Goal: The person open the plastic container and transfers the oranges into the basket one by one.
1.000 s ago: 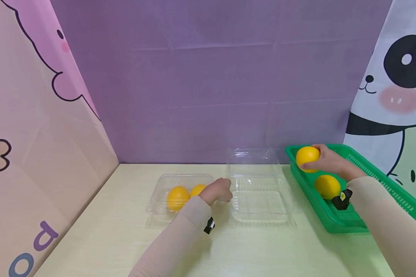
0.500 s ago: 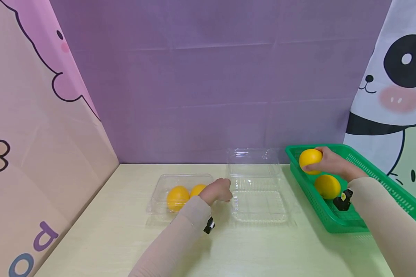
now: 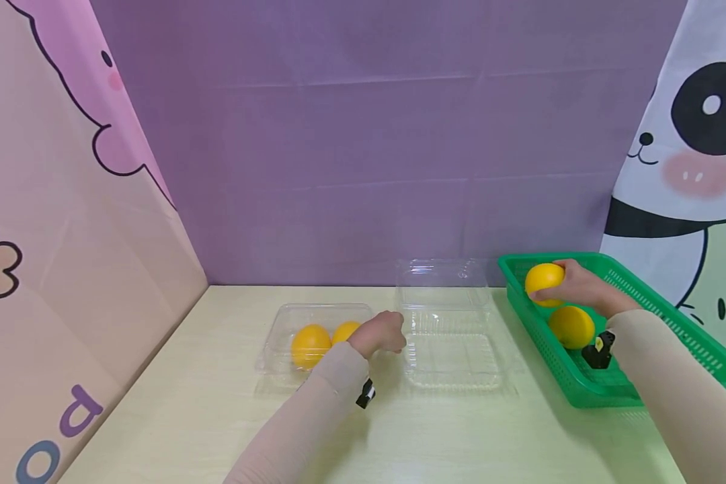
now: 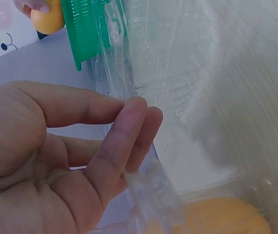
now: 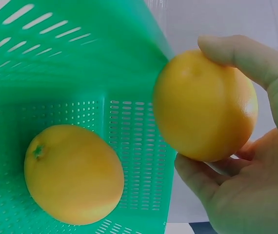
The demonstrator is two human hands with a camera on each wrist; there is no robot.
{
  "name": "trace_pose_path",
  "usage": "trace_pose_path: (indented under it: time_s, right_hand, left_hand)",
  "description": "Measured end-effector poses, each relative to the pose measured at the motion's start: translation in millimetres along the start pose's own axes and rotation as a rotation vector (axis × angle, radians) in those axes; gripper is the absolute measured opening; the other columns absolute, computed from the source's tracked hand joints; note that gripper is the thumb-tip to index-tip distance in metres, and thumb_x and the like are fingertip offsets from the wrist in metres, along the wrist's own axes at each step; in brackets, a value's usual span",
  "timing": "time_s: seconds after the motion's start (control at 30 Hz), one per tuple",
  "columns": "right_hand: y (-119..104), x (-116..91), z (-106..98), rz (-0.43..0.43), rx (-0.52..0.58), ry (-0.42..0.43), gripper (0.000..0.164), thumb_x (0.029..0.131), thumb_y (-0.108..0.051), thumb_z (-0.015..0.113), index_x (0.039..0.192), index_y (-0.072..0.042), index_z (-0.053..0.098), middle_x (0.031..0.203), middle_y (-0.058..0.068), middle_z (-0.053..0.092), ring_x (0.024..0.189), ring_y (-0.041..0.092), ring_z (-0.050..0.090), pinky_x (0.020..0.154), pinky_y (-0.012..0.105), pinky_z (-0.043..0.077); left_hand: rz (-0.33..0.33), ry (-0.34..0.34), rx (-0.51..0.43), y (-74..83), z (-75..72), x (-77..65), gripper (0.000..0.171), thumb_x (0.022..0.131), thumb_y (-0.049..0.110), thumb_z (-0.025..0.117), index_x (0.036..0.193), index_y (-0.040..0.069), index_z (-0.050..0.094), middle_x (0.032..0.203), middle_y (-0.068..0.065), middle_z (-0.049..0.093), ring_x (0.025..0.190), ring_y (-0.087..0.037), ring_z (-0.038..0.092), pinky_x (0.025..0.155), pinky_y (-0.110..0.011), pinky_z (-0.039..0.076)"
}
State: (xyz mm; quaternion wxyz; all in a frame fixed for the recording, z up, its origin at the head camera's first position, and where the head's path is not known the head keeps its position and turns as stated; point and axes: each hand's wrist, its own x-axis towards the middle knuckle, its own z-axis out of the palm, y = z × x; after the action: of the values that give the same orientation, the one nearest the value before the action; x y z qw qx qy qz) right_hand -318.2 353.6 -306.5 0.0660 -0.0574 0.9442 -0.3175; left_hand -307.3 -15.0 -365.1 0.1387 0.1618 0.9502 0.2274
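At the far-left corner of the green slotted plastic basket, holding a round yellow-orange fruit in a snugly curled right grip. Probably at lifting out; next, clear the rim, with desk room leftward before the hinged clear plastic box. Cannot tell if pinching anything with the curled left grip beside it.

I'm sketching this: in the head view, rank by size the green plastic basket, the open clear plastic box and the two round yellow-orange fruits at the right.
1. Green plastic basket
2. Open clear plastic box
3. Held round yellow-orange fruit and lower round yellow-orange fruit: too alike to rank
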Motion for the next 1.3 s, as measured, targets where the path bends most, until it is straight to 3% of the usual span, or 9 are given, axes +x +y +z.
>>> trace_pose_path:
  time_s: [0.3, 0.57, 0.8, 1.3]
  right_hand:
    - [5.8, -1.1, -4.1, 0.032, 0.033, -0.079, 0.108, 0.094, -0.049, 0.064, 0.153, 0.012, -0.003, 0.149, 0.048, 0.007, 0.135, 0.063, 0.014, 0.104, 0.075, 0.024]
    - [3.9, -2.4, -8.4, 0.002, 0.034, -0.054, 0.100, 0.099, -0.046, 0.058, 0.153, 0.013, -0.001, 0.148, 0.047, 0.012, 0.133, 0.063, 0.020, 0.104, 0.073, 0.028]
    - [-5.0, -1.2, -8.2, -0.020, 0.046, -0.027, 0.096, 0.101, -0.047, 0.054, 0.155, 0.010, -0.001, 0.151, 0.044, 0.013, 0.135, 0.062, 0.018, 0.103, 0.074, 0.026]
    - [-30.5, -0.8, 4.0, -0.072, 0.049, -0.010, 0.089, 0.103, -0.046, 0.052, 0.158, 0.003, 0.003, 0.155, 0.038, 0.016, 0.139, 0.056, 0.020, 0.105, 0.071, 0.029]
  left_hand:
    - [0.000, 0.001, -0.009, -0.8, 0.3, 0.3, 0.012, 0.085, -0.004, 0.066, 0.095, -0.001, 0.059, 0.086, -0.008, 0.056, 0.074, -0.021, 0.047, 0.069, -0.032, 0.043]
    - [-0.006, -0.001, -0.006, -0.7, 0.4, 1.5, 0.014, 0.085, -0.004, 0.065, 0.098, -0.001, 0.060, 0.088, -0.008, 0.056, 0.077, -0.022, 0.048, 0.072, -0.033, 0.044]
    - [0.006, 0.009, 0.018, 0.8, 1.1, 1.1, 0.011, 0.084, -0.007, 0.064, 0.087, 0.001, 0.057, 0.080, -0.007, 0.052, 0.070, -0.020, 0.045, 0.064, -0.030, 0.040]
    - [0.016, 0.007, 0.026, 0.7, 2.1, 1.4, 0.012, 0.082, -0.007, 0.065, 0.087, 0.001, 0.057, 0.080, -0.007, 0.052, 0.071, -0.020, 0.046, 0.065, -0.031, 0.042]
